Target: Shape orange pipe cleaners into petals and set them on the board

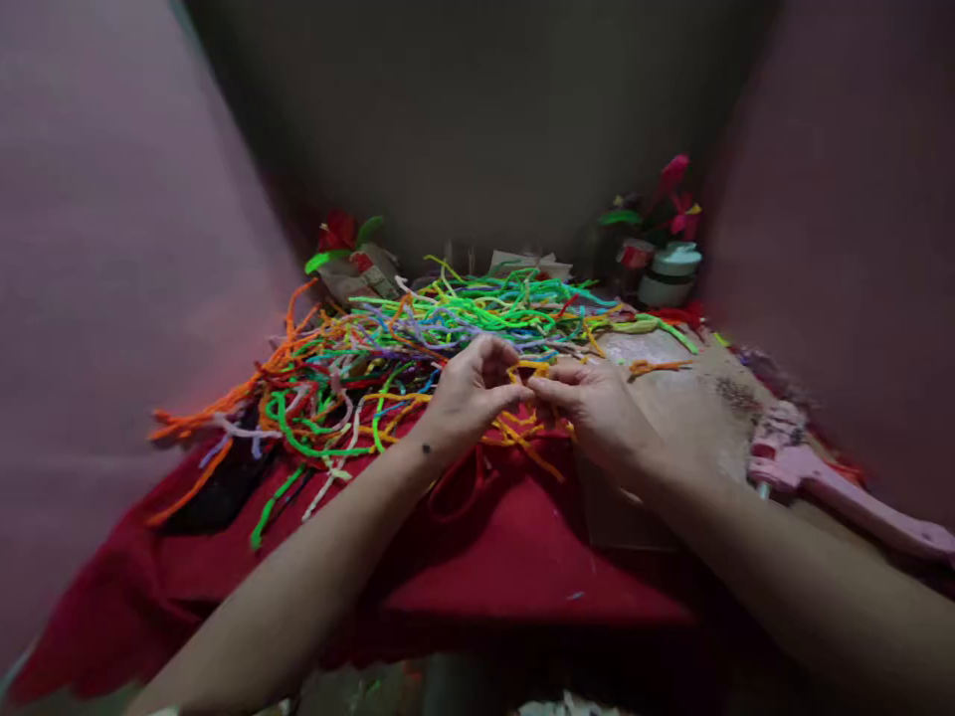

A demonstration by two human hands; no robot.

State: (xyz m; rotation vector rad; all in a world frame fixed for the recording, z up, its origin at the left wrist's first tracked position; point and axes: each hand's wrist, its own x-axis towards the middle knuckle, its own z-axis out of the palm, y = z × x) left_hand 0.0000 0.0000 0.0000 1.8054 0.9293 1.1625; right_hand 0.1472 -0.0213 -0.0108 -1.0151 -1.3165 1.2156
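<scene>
Both my hands meet over the middle of the red-covered table, close to a heap of fuzzy pipe cleaners [477,308]. Thumb and fingers of my left hand [477,383] are pinched on an orange-yellow pipe cleaner [531,368], bent into a small loop. My right hand [589,403] grips the same pipe cleaner from the other side, its fingertips nearly touching the left thumb. Part of the loop hides behind the fingers. Below the hands, more orange-yellow pipe cleaners [541,462] lie on the red cloth [507,557].
A pink glue gun [836,487] lies at the right on a pale board [716,418]. Behind stand a white-lidded jar [671,273] and pink flowers [678,204]. A red flower [338,231] stands back left. Pink walls close in on both sides.
</scene>
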